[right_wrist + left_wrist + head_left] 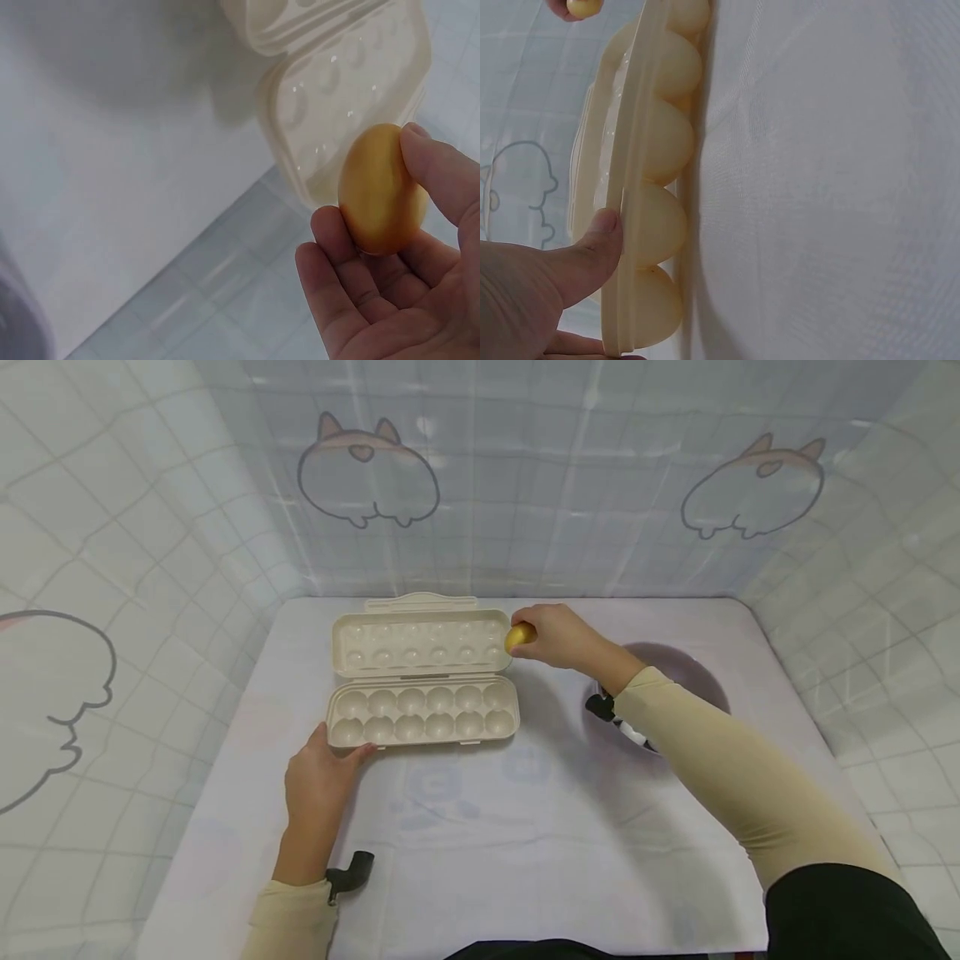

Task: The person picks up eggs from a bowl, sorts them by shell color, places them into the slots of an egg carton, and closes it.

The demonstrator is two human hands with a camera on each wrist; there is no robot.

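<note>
A cream plastic egg box [423,740] lies opened flat on the table, its moulded cups bare and its lid [420,668] folded back behind them. At the front left corner, my left hand [318,781] holds the box, thumb [604,240] on the front rim and fingers round the side. My right hand [558,635] pinches a shiny golden egg [381,187] between thumb and fingers. In the head view the egg overlaps the right end of the lid.
On the right of the table stands a pale purple bowl [701,681], partly covered by my right forearm. White pieces [632,732] show at its near side. Behind the table hangs a tiled-pattern sheet [562,527], and similar sheets line both sides.
</note>
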